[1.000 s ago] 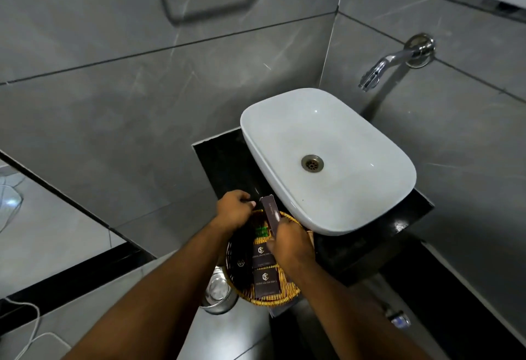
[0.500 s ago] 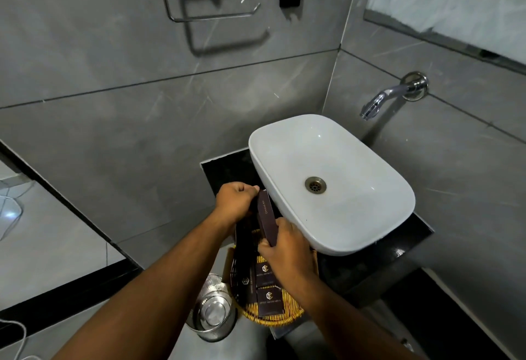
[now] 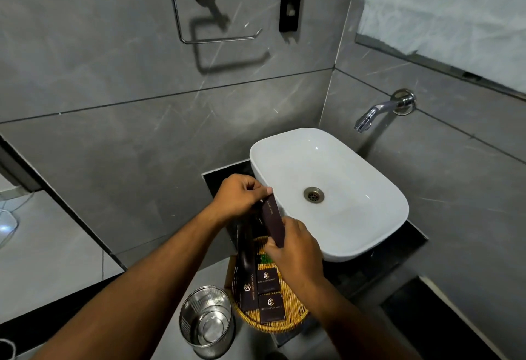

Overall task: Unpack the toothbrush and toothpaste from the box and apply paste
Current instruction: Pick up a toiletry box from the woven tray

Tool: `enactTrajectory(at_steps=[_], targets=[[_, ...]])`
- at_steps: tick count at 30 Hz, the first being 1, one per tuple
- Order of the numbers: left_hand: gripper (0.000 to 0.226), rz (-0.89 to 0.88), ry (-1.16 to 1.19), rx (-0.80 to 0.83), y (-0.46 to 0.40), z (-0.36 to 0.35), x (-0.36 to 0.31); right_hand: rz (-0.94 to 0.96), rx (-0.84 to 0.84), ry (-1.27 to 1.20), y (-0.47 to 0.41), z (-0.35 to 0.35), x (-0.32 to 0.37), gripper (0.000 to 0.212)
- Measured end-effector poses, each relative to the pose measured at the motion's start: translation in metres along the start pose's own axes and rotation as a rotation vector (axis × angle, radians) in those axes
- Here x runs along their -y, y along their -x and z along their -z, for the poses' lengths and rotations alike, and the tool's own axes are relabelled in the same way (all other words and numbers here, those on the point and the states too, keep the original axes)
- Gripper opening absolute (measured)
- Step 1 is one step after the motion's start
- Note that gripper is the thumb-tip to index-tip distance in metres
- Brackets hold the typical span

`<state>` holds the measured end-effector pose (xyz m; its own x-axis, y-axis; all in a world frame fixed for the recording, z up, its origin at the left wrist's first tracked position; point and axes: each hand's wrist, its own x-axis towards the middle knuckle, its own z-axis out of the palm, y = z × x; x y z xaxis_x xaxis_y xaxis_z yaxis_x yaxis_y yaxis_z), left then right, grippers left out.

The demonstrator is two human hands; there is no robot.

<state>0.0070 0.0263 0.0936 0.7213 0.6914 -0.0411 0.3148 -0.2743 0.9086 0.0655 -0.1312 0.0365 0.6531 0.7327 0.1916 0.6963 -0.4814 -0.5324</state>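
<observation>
Dim, hard shadows, wide-angle edge warp.

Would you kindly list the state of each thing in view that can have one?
Dental kit box: held in both hands above the basket, top end at the left fingers, not visibly open.
Left hand: pinching the box's top end.
Right hand: gripping the box's lower part.
Basket: holds several dark packets.
Sink: empty, dry.
Tap: off.
Bin: empty.
Towel ring: bare.

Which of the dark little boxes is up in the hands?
The long dark box marked "Dental Kit", held by both hands above the woven basket. The other dark boxes lie flat inside.
</observation>
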Motion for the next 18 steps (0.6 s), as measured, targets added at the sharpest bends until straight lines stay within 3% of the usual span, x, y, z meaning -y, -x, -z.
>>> enactTrajectory(at_steps=[6, 10, 15, 18], targets=[[0.051, -0.043, 0.069, -0.125, -0.006, 0.003, -0.018, 0.011, -0.045, -0.034, -0.007, 0.013, 0.008, 0.048], [0.036, 0.093, 0.346, -0.128, -0.010, 0.003, -0.025, 0.008, -0.066, -0.049, -0.011, 0.019, 0.012, 0.048], [0.036, 0.017, 0.304, -0.022, -0.005, 0.011, -0.029, 0.004, -0.075, -0.087, -0.012, 0.021, 0.010, 0.049], [0.024, 0.050, 0.406, -0.062, -0.004, 0.011, -0.029, -0.001, -0.081, -0.123, -0.012, 0.021, 0.011, 0.049]])
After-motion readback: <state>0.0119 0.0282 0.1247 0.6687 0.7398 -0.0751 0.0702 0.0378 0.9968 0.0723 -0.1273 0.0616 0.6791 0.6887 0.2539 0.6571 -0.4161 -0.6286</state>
